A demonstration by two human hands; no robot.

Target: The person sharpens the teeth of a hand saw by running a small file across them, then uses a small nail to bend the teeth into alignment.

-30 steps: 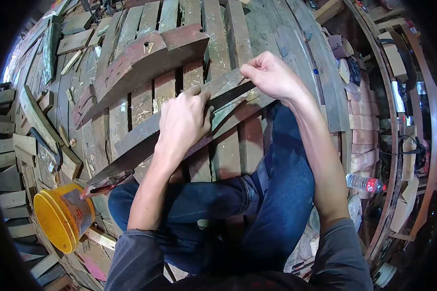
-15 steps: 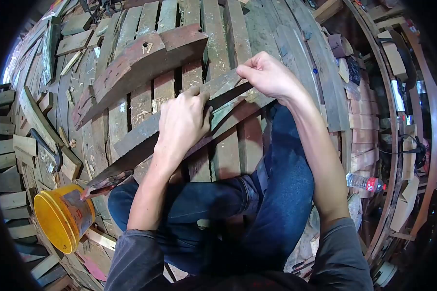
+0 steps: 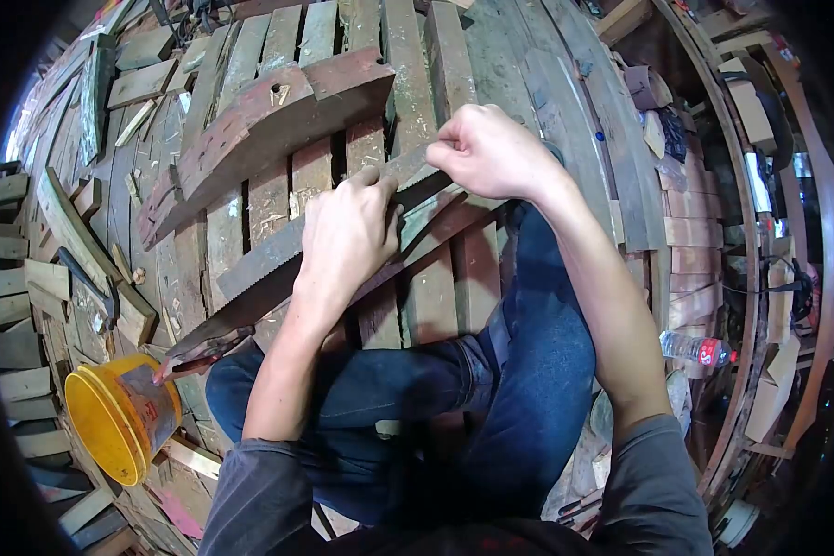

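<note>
A long hand saw lies slantwise across the wooden slats, teeth upward, its reddish handle at the lower left near my knee. My left hand presses flat on the middle of the blade and grips it. My right hand is closed at the blade's upper right end, pinching a thin dark tool that lies along the toothed edge between both hands. My legs in blue jeans are folded below the saw.
A curved reddish timber rests on the slats just beyond the saw. A yellow bucket sits at the lower left. Loose wood blocks lie at the left. A plastic water bottle lies at the right among stacked boards.
My right hand has slid a little left along the toothed edge, towards my left hand. My left hand and the saw have stayed in place.
</note>
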